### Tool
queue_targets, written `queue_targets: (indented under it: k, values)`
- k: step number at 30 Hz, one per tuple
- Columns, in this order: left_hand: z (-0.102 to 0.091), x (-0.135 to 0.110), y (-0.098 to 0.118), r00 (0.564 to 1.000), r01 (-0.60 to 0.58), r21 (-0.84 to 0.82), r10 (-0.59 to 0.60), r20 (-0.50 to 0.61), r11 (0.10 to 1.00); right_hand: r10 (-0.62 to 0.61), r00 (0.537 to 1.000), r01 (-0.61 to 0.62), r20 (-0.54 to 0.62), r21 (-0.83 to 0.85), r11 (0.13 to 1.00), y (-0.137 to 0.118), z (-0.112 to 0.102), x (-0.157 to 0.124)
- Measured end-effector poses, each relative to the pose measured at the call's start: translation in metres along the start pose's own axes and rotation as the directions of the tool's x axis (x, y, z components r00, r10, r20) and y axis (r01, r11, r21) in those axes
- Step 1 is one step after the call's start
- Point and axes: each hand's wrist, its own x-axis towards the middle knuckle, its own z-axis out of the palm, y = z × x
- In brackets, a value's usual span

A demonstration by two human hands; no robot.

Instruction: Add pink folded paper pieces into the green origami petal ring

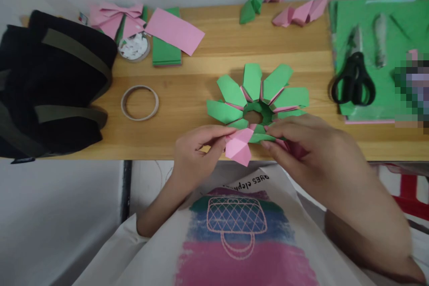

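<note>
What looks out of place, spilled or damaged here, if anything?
No obvious spill or damage shows. Two mild oddities: the pink sheet lies askew across the green stack at the back left, and a pixelated patch at the right edge hides what is there.

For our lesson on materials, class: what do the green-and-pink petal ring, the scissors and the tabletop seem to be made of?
Petal ring: matte paper or thin card, judging by its crisp folds and flat panels.
Scissors: handles probably smooth black plastic; the greyish, tapering blades look like metal.
Tabletop: smooth wood, or a wood-look surface, going by its light brown grain bands.
</note>
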Motion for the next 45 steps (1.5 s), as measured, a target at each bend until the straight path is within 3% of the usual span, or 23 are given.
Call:
queue_targets:
  k: [14,30,39,45]
  values:
    - [-0.006,0.003,0.009,0.991,-0.135,0.167,0.129,0.042,0.977,-0.051,0.999,0.051,0.013,0.046,0.998,0.0,-0.002,0.006]
    - [-0.005,0.004,0.014,0.918,-0.387,0.391,0.388,0.08,0.835,-0.025,0.999,0.023,0.046,0.026,0.999,0.0,0.0,0.008]
    - [0.003,0.005,0.004,0.901,-0.422,0.304,0.432,0.037,0.854,0.0,0.996,-0.002,0.086,0.027,1.0,-0.002,0.0,0.012]
    - [0.005,0.005,-0.004,0.925,-0.372,0.195,0.38,-0.003,0.907,0.022,0.993,-0.02,0.12,-0.016,1.0,-0.003,-0.001,0.013]
